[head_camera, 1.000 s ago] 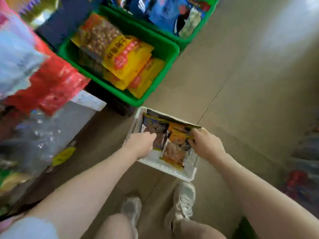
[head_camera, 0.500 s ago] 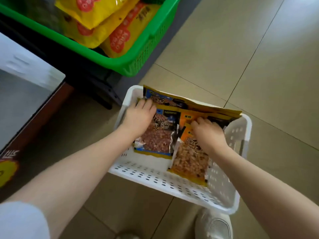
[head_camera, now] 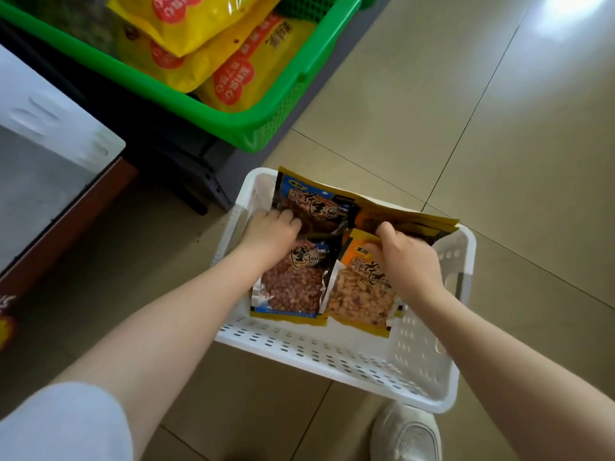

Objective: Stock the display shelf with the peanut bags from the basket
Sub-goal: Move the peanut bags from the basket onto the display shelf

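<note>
A white perforated basket (head_camera: 319,352) stands on the tiled floor and holds several peanut bags. My left hand (head_camera: 269,232) reaches in and grips the top of a blue-edged bag of dark red peanuts (head_camera: 293,287). My right hand (head_camera: 407,261) pinches the top of an orange bag of pale peanuts (head_camera: 357,302) beside it. More bags (head_camera: 319,209) lean against the far wall of the basket, one orange bag (head_camera: 409,219) sticking out over the rim.
A green crate (head_camera: 253,128) on the display shelf above the basket holds yellow snack bags (head_camera: 239,74). A grey-topped counter with a red-brown edge (head_camera: 50,161) is at left. My white shoe (head_camera: 407,434) stands by the basket's near corner.
The view has dropped and closed in on the basket. Both hands have gone deeper in, and their fingers have closed on the tops of the two front bags.
</note>
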The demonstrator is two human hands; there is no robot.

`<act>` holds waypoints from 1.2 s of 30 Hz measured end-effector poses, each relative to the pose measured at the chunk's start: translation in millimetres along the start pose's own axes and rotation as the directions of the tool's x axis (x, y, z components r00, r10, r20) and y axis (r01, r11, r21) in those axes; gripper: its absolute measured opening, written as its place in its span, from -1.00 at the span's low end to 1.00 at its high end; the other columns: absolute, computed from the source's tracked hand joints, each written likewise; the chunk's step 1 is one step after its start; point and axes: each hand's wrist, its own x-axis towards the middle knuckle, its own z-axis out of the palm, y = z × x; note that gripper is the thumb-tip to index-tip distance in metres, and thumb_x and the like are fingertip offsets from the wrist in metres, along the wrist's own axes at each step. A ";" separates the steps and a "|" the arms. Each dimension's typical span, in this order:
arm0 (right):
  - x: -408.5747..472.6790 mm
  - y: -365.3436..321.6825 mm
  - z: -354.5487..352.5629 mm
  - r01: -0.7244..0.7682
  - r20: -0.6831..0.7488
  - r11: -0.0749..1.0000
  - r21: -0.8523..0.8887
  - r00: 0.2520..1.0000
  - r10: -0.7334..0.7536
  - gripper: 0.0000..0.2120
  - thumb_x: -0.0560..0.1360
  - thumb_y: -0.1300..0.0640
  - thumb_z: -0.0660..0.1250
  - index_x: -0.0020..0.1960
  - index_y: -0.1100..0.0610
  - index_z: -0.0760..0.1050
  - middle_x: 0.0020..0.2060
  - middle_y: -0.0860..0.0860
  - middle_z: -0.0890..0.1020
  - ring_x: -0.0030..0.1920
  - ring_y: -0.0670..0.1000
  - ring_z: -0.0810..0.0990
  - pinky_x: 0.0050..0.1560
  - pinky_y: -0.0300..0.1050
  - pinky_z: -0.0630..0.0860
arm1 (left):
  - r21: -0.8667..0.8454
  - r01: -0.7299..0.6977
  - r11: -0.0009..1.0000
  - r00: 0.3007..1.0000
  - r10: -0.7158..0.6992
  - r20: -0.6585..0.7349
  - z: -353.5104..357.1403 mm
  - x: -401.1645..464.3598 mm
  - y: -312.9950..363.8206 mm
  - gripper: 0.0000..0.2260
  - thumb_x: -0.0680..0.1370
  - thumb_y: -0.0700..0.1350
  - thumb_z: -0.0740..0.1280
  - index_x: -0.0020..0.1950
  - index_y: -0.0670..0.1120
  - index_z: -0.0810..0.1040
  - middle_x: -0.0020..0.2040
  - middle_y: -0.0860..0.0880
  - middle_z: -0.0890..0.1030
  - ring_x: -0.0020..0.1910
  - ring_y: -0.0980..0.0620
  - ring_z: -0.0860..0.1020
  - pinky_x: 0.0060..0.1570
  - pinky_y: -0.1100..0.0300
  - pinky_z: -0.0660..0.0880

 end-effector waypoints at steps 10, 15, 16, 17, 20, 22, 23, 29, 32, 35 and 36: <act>-11.8 5.4 -0.2 -0.040 0.189 0.996 0.077 0.982 0.025 -0.79 0.61 0.02 0.04 -0.11 0.12 0.26 -0.46 -0.06 0.38 -0.46 0.06 0.40 -0.55 -0.15 0.17 | 0.095 -0.148 0.984 0.969 0.163 -0.184 -17.1 -20.4 -1.4 -0.74 0.20 -0.30 0.47 -0.14 -0.18 0.56 -0.37 -0.12 0.57 -0.47 -0.11 0.55 -0.63 0.24 0.34; -3.2 -4.4 -32.6 0.100 0.202 0.993 0.057 0.973 -0.110 -0.78 0.62 0.05 0.03 -0.13 0.14 0.29 -0.44 -0.04 0.39 -0.42 0.12 0.47 -0.50 -0.10 0.27 | 0.200 -0.220 0.955 0.904 0.276 -0.325 -36.5 -34.7 -18.0 -0.82 0.29 -0.34 0.14 -0.33 -0.11 0.47 -0.54 -0.02 0.45 -0.62 -0.02 0.45 -0.61 0.28 0.23; -1.0 -5.9 -37.1 0.115 0.201 0.992 0.051 0.972 -0.123 -0.78 0.62 0.06 0.05 -0.11 0.16 0.32 -0.42 -0.02 0.42 -0.41 0.14 0.50 -0.48 -0.08 0.32 | 0.214 -0.215 0.953 0.891 0.281 -0.357 -42.1 -36.4 -20.9 -0.81 0.30 -0.36 0.15 -0.34 -0.10 0.47 -0.54 -0.02 0.44 -0.60 -0.02 0.45 -0.58 0.25 0.25; 1.3 -7.6 -42.5 0.125 0.201 0.991 0.048 0.971 -0.132 -0.78 0.61 0.06 0.05 -0.10 0.17 0.33 -0.40 0.00 0.45 -0.40 0.15 0.52 -0.46 -0.05 0.37 | 0.213 -0.218 0.952 0.873 0.288 -0.393 -47.8 -39.1 -23.7 -0.80 0.33 -0.36 0.16 -0.34 -0.10 0.47 -0.53 -0.02 0.45 -0.57 -0.02 0.45 -0.55 0.23 0.28; 3.6 -11.3 -62.0 0.097 0.167 0.992 0.081 0.980 -0.109 -0.77 0.60 0.06 0.07 -0.13 0.19 0.35 -0.42 0.05 0.49 -0.42 0.18 0.52 -0.46 -0.03 0.39 | 0.174 -0.260 0.950 0.830 0.312 -0.461 -69.2 -53.8 -28.5 -0.81 0.39 -0.34 0.14 -0.27 -0.11 0.48 -0.49 -0.03 0.48 -0.52 -0.03 0.48 -0.53 0.21 0.36; 3.3 -16.5 -86.5 0.038 0.162 0.993 0.116 0.985 -0.057 -0.77 0.60 0.07 0.08 -0.17 0.17 0.30 -0.46 0.03 0.43 -0.44 0.18 0.45 -0.47 -0.08 0.27 | 0.154 -0.281 0.947 0.841 0.321 -0.436 -88.8 -72.3 -29.2 -0.84 0.36 -0.34 0.14 -0.19 -0.11 0.42 -0.47 -0.03 0.46 -0.56 -0.03 0.46 -0.60 0.22 0.34; 2.4 -19.9 -103.1 0.011 0.174 0.992 0.124 0.984 -0.033 -0.78 0.59 0.06 0.08 -0.18 0.15 0.26 -0.48 0.01 0.39 -0.44 0.17 0.41 -0.46 -0.08 0.24 | 0.150 -0.282 0.948 0.857 0.319 -0.404 -100.2 -83.6 -29.3 -0.83 0.33 -0.34 0.16 -0.17 -0.11 0.39 -0.47 -0.02 0.46 -0.59 -0.02 0.45 -0.62 0.24 0.30; -16.5 -46.1 -254.8 -0.024 0.257 0.991 0.135 0.966 -0.011 -0.68 0.56 -0.09 0.10 -0.23 0.12 0.24 -0.43 0.06 0.49 -0.40 0.19 0.48 -0.38 -0.04 0.42 | 0.148 -0.175 0.973 0.936 0.211 -0.281 -226.9 -162.6 -34.2 -0.84 0.28 -0.33 0.16 -0.25 -0.09 0.37 -0.54 0.00 0.41 -0.71 0.01 0.41 -0.65 0.36 0.18; -29.8 -69.8 -352.9 0.048 0.274 0.993 0.109 0.959 -0.076 -0.65 0.54 -0.14 0.14 -0.24 0.10 0.25 -0.41 0.04 0.48 -0.40 0.14 0.40 -0.38 -0.10 0.33 | 0.111 -0.163 0.980 0.946 0.188 -0.264 -323.6 -212.6 -37.6 -0.86 0.28 -0.29 0.20 -0.32 -0.07 0.48 -0.57 0.00 0.42 -0.72 0.00 0.43 -0.64 0.38 0.22; -34.1 -99.9 -453.9 0.131 0.224 0.981 0.140 0.961 -0.160 -0.65 0.53 -0.13 0.18 -0.25 0.11 0.25 -0.44 0.05 0.45 -0.38 0.14 0.41 -0.37 -0.11 0.30 | 0.074 -0.129 0.989 0.962 0.143 -0.231 -416.2 -267.0 -41.6 -0.79 0.26 -0.29 0.11 -0.36 -0.07 0.50 -0.58 0.00 0.42 -0.72 0.02 0.43 -0.65 0.39 0.22; -33.2 -110.6 -486.1 0.157 0.199 0.973 0.168 0.962 -0.189 -0.64 0.53 -0.11 0.20 -0.27 0.12 0.24 -0.47 0.02 0.40 -0.39 0.13 0.39 -0.37 -0.11 0.29 | 0.065 -0.109 0.992 0.965 0.122 -0.231 -445.6 -284.5 -44.7 -0.78 0.25 -0.29 0.09 -0.36 -0.08 0.50 -0.58 -0.01 0.41 -0.72 0.01 0.42 -0.66 0.38 0.22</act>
